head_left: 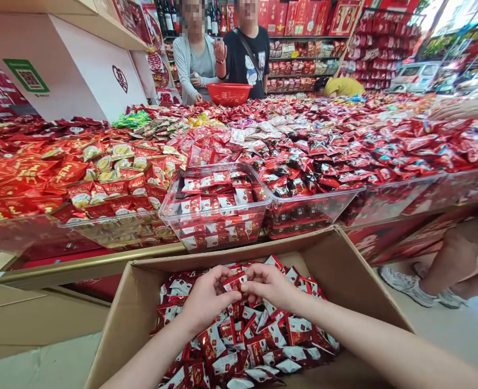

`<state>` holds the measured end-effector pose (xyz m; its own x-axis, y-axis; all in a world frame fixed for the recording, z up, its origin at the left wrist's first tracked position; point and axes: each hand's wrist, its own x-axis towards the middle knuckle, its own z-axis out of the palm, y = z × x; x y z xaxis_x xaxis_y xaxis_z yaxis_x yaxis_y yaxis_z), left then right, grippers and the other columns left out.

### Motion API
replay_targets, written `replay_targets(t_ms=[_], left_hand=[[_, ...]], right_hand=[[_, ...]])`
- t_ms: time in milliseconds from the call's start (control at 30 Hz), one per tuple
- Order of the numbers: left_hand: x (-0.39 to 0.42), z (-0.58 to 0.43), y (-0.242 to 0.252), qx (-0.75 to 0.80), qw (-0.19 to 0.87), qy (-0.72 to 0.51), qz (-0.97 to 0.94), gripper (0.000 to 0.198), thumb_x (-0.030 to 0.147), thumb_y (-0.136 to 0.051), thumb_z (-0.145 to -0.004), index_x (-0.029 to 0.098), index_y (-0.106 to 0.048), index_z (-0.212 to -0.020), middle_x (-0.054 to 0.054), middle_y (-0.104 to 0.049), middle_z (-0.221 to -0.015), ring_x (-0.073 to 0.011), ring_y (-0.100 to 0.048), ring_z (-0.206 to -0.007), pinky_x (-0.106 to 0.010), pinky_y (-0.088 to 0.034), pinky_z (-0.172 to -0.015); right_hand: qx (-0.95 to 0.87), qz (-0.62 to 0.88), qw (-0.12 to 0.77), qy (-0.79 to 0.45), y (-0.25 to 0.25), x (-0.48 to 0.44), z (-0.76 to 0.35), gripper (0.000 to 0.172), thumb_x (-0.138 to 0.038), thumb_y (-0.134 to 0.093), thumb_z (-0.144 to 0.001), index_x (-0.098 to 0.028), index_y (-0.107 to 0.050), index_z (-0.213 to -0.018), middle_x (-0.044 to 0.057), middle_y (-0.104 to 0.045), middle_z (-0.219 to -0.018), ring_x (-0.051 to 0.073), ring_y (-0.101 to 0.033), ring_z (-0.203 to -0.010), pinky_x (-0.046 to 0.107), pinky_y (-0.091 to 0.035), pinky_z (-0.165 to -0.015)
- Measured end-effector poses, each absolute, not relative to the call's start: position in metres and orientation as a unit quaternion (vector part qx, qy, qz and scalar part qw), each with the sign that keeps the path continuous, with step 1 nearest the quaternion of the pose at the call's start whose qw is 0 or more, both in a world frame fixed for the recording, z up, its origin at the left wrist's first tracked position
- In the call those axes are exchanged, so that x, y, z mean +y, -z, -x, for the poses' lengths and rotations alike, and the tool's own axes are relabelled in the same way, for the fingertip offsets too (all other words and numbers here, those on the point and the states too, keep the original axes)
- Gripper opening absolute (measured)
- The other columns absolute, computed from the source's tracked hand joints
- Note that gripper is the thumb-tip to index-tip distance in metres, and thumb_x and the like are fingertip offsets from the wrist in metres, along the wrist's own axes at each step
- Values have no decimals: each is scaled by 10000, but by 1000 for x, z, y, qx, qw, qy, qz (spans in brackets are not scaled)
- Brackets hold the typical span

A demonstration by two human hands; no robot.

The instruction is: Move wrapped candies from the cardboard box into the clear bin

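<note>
Between my two hands is a small red and white candy packet (235, 281), held above an open cardboard box (119, 302). My left hand (210, 294) pinches its left end between thumb and fingers. The right end is gripped by my right hand (269, 283). Below, many loose candy packets (258, 346) of the same red and white wrapping fill the bottom of the box in a jumble. Just beyond the box's far wall stands a clear plastic bin (214, 210), where similar packets lie in neat rows, lower than the rim.
Heaps of wrapped sweets in clear bins, such as durian packets (113, 189) and dark red packets (303, 167), cover the counter. A red basket (228, 93) stands at the back before two people. At right are another person's hand (461, 111) and legs (453, 265).
</note>
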<state>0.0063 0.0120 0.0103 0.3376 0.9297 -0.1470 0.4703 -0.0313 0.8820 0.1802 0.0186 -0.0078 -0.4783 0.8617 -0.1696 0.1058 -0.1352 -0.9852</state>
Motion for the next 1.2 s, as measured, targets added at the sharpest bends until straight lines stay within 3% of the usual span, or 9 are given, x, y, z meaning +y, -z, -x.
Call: replay_targets(t_ms=[133,200,333,433,567,733,933,1033,1200], left_hand=[[9,-4,-33,452,716,-294,-444,384,469,-398,-764,166,-474,-988,-62,-569,-914,-167,-535,-825,-310,-422,-706],[7,-5,-38,411,781,-297,-363,411,451,-395,-779,176,-429,-1082,-57,-583,-879,-157,-544,-793,-305,-419,-683],[7,-9,-38,418,751,-355,-368,495,257,-602,-694,184,-386,-1133,58,-535,-589,-73,-501,-567,-204,-381,-580],[8,-10,-36,450,713,-354,-405,487,298,-601,-684,169,-408,-1112,88,-469,-492,-55,-426,-460,-185,-332,-485],[8,-11,-32,430,689,-352,-465,422,291,-556,-720,156,-412,-1092,29,-561,-638,-80,-482,-560,-198,-355,-536],[8,-12,-29,408,704,-364,-454,345,317,-524,-737,170,-402,-1026,-9,-587,-731,-105,-516,-603,-217,-379,-549],[7,-7,-32,459,724,-335,-391,277,326,-488,-739,190,-423,-972,20,-552,-651,-70,-436,-459,-190,-323,-422],[3,-4,-38,455,742,-324,-371,228,301,-472,-746,193,-437,-943,44,-524,-581,-65,-438,-442,-186,-320,-424],[0,0,-49,413,771,-322,-364,365,483,-302,-794,176,-431,-943,-18,-613,-607,-107,-556,-499,-179,-290,-424]], right_hand=[[-730,353,382,-444,-16,13,-189,82,-254,-521,-725,-193,-566,-755,45,-601,-839,139,-560,-776,257,-438,-673],[-786,296,393,-375,-22,10,-191,122,-163,-477,-741,-213,-575,-794,56,-573,-966,135,-532,-883,267,-418,-753],[-788,309,399,-354,-23,7,-188,185,-103,-424,-742,-206,-561,-812,75,-484,-1080,149,-475,-969,293,-390,-802],[-668,408,408,-470,-21,7,-182,111,-216,-444,-769,-187,-510,-853,61,-531,-897,137,-525,-787,283,-431,-691],[-536,410,376,-635,-16,10,-177,212,-303,-557,-703,-163,-465,-834,1,-529,-717,98,-506,-639,219,-415,-574],[-527,420,383,-632,-12,7,-175,277,-314,-606,-661,-188,-375,-746,-45,-463,-654,72,-450,-568,192,-380,-519],[-815,359,338,-305,-31,-5,-174,269,-359,-608,-648,-183,-463,-791,45,-492,-872,131,-466,-734,236,-405,-621],[-900,279,311,-123,-42,-9,-172,91,-191,-511,-732,-176,-500,-821,52,-552,-808,134,-477,-699,234,-403,-589],[-898,211,384,-51,-97,-6,-181,181,-47,-475,-695,-155,-485,-841,49,-564,-754,116,-485,-670,209,-407,-584]])
